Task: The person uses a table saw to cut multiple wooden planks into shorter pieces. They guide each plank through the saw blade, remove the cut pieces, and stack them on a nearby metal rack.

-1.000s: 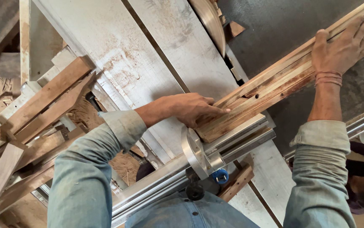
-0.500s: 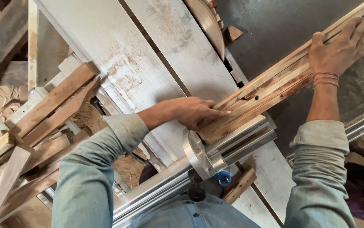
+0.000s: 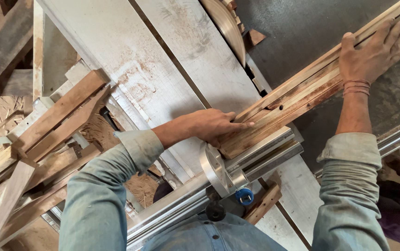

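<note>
Left hand: the left hand (image 3: 214, 125) lies flat on the near end of the bundle of wooden strips (image 3: 297, 95), fingers stretched out along the wood, pressing down, not wrapped round it
Right hand: the right hand (image 3: 372, 53) is spread flat on the far part of the same bundle, palm down, with thin bands at the wrist
Hands together: they are well apart, one at each part of the wood
Wood: the long strips lie side by side on the saw table (image 3: 172, 60), slanting up from the left hand to the right hand
Fence: a shiny metal rail (image 3: 255, 158) runs just below the left hand, touching the end of the strips
Saw blade: the round blade (image 3: 228, 25) stands above the left hand, between the two hands
Scrap pile: loose boards (image 3: 46, 139) lie far off to the left of the left arm
</note>
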A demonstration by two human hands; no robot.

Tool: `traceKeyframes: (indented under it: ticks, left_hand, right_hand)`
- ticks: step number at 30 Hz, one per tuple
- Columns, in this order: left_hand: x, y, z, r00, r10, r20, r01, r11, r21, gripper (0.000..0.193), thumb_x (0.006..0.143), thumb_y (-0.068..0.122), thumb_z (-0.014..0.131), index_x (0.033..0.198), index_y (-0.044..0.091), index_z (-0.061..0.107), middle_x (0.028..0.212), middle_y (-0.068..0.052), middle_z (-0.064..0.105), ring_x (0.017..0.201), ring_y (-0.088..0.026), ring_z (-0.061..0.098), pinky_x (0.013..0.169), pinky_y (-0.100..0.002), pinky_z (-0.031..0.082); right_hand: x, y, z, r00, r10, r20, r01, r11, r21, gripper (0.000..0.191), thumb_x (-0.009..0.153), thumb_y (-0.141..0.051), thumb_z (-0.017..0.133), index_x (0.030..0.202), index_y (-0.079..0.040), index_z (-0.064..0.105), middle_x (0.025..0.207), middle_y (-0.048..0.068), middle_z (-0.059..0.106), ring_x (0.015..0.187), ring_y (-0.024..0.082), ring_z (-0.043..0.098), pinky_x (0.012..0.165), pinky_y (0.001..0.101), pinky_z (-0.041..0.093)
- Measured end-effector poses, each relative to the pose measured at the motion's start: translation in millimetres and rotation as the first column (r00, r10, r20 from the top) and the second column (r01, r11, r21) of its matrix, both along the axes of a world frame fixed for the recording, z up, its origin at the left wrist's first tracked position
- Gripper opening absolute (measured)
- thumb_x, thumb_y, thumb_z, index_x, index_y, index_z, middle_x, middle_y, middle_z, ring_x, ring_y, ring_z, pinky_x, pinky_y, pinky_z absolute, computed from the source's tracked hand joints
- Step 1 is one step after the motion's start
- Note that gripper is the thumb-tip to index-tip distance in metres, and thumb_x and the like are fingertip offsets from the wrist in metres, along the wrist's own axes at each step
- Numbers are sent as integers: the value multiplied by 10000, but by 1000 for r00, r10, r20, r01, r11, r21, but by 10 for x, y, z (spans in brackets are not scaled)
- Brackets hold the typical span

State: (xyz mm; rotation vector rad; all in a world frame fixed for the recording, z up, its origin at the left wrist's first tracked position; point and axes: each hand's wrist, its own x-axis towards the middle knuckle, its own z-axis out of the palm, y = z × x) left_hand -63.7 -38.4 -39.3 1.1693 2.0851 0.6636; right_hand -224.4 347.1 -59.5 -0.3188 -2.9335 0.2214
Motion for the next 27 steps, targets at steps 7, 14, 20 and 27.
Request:
traceKeyframes:
  ticks: [7,14,20,27]
  left_hand:
    - [25,19,-10,1000,14,-19,-14,1000,14,1232,605,268,960,1604,398,250,1082,-112,657,857,-260,710,765,-388,595]
    - [-34,34,138,999,23,38,-21,999,-48,1168,639,394,931,1591,347,256,1039,-125,677,866,-289,722,759,-403,583]
    - [-60,258,397,972,216,90,-201,969,-146,975,730,637,854,1245,-36,372,889,-247,686,831,-416,703,736,-465,580]
    - [-20,411,488,913,396,99,-352,887,-300,926,626,587,910,1115,-60,463,853,-247,700,833,-407,719,747,-465,599]
  right_hand:
    - [1,1,-2,1000,-13,15,13,1000,-12,869,979,-377,641,1666,28,296,1762,280,187,1635,442,137,1303,670,158]
    - [-15,21,23,1000,-25,12,25,999,-46,865,1002,-444,669,1656,9,327,1704,305,214,1579,460,166,1251,676,149]
    - [-20,-20,10,997,-79,-26,76,993,-94,815,1028,-525,657,1609,-16,397,1688,261,285,1574,435,214,1251,668,153]
    - [-48,88,-132,991,-67,-113,52,990,-134,746,1042,-512,619,1559,-2,449,1632,287,344,1536,463,247,1211,688,158]
